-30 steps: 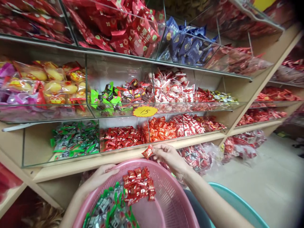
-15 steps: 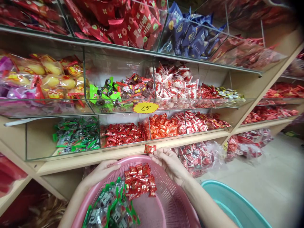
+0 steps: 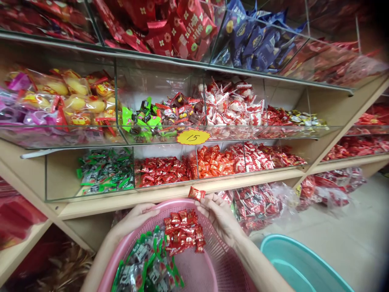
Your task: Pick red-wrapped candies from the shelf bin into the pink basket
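A pink plastic basket (image 3: pixel 223 265) is right in front of me at the bottom of the view. My left hand (image 3: pixel 135 221) grips its far left rim, fingertips lying over the edge. Between the thumb and fingers of my right hand (image 3: pixel 217 213) is one red wrapped candy (image 3: pixel 196 194), held above the basket's far rim. Inside the basket, red wrapped candies (image 3: pixel 184 232) lie in a small pile. Beside them on the left are green-and-clear wrapped candies (image 3: pixel 146 261). The right forearm crosses over the basket's right side.
Beyond the basket stands a wooden shelf (image 3: pixel 170 194) with glass-fronted bins of red candies (image 3: pixel 164 171), green candies (image 3: pixel 106 170) and orange candies (image 3: pixel 214 160). A yellow price tag (image 3: pixel 193 137) marked 15 hangs above. A teal tub (image 3: pixel 298 263) and bagged candies (image 3: pixel 258 202) sit at right.
The view has shifted slightly, so shelf and basket appear a little further right. The red candy in my right hand has tilted; both hands keep their holds.
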`<state>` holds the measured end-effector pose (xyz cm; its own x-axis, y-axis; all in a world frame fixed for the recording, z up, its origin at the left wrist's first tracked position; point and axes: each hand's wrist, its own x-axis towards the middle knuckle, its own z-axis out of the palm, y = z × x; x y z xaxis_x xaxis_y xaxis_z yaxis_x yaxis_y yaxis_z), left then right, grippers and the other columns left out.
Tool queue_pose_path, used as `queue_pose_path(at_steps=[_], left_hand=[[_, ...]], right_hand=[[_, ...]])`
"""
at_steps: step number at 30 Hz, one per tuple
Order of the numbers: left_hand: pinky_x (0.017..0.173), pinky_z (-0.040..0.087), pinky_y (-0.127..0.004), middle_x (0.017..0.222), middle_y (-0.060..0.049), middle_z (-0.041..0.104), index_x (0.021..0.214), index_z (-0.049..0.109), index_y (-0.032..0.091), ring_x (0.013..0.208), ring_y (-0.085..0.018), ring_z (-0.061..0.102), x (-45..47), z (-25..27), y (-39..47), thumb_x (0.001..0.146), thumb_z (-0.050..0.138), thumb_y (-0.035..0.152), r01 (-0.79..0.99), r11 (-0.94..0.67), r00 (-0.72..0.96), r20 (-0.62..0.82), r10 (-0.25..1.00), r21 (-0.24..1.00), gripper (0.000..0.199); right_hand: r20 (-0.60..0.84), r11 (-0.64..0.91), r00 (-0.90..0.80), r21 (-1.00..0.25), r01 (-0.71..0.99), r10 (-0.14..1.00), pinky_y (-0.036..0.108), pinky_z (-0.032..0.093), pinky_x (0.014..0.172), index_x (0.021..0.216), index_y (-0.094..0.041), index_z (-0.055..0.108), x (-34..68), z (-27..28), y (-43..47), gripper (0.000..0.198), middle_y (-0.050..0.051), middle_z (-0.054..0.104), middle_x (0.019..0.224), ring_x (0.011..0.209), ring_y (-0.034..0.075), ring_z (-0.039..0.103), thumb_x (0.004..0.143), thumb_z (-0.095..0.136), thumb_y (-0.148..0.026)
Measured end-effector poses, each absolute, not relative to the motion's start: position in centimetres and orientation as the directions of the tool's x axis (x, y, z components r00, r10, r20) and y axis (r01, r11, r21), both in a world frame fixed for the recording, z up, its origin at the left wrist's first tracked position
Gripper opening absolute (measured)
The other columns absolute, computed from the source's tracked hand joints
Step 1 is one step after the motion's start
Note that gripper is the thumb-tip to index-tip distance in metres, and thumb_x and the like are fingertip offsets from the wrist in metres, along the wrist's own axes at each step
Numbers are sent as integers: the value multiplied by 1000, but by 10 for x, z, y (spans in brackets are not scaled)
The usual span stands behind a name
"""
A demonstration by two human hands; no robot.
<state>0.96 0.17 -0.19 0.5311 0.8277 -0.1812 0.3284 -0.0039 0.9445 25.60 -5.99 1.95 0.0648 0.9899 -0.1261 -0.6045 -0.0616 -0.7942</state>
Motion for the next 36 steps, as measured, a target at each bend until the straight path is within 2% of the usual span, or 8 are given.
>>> queue_pose_path(at_steps=[9, 13, 19, 25, 27, 32, 36], left_hand=[[62, 38, -22, 80, -2, 61, 87, 63, 12, 71, -16, 51, 10, -5, 5, 75, 52, 48, 351, -42, 521, -158, 839, 935, 40], [63, 38, -23, 85, -3, 62, 91, 63, 12, 73, -17, 52, 11, -6, 4, 75, 52, 47, 347, -1, 523, -193, 831, 938, 40], [63, 37, -22, 83, -2, 62, 89, 63, 13, 72, -16, 51, 9, -11, 6, 76, 52, 45, 326, -10, 508, -166, 845, 945, 37], [62, 37, -22, 77, -2, 60, 84, 62, 11, 69, -14, 50, 9, -6, 4, 77, 50, 46, 341, -26, 529, -170, 831, 940, 37], [62, 37, -22, 77, -1, 60, 82, 62, 11, 69, -14, 50, 9, -4, 3, 77, 50, 46, 345, -39, 528, -159, 834, 938, 37], [60, 38, -21, 78, -1, 60, 87, 63, 12, 68, -14, 50, 7, -3, 0, 76, 50, 46, 359, -25, 522, -178, 834, 933, 38], [63, 39, -21, 82, -2, 62, 87, 63, 12, 72, -15, 52, 0, -8, 0, 77, 51, 44, 338, -65, 527, -132, 840, 939, 36]], right_hand=[[-141, -29, 122, -763, -646, 982, 17, 51, 62, 71, -15, 57, 257, 13, -62, 20, -1, 65, 66, 66, 11, 64, 60, 73, -19], [-123, 15, 162, -751, -661, 979, 17, 52, 60, 79, -17, 56, 259, 10, -62, 23, -2, 64, 66, 64, 10, 64, 62, 72, -17], [-137, -21, 105, -699, -715, 985, 20, 53, 65, 93, -19, 55, 256, 9, -65, 32, -1, 64, 71, 68, 11, 64, 65, 68, -14], [-155, -103, -1, -650, -753, 988, 18, 52, 63, 106, -21, 52, 262, 7, -66, 37, 0, 64, 70, 65, 8, 62, 71, 61, -10], [-171, -123, -13, -651, -750, 985, 16, 52, 61, 103, -20, 53, 263, 7, -65, 34, 0, 64, 70, 63, 7, 62, 72, 60, -10], [-242, -137, 37, -661, -738, 970, 15, 53, 62, 81, -15, 56, 262, 6, -65, 18, 2, 65, 70, 65, 8, 63, 67, 64, -7], [-258, -160, 33, -691, -705, 966, 19, 54, 67, 79, -14, 57, 262, 8, -69, 18, 3, 67, 72, 71, 12, 65, 65, 67, -8]])
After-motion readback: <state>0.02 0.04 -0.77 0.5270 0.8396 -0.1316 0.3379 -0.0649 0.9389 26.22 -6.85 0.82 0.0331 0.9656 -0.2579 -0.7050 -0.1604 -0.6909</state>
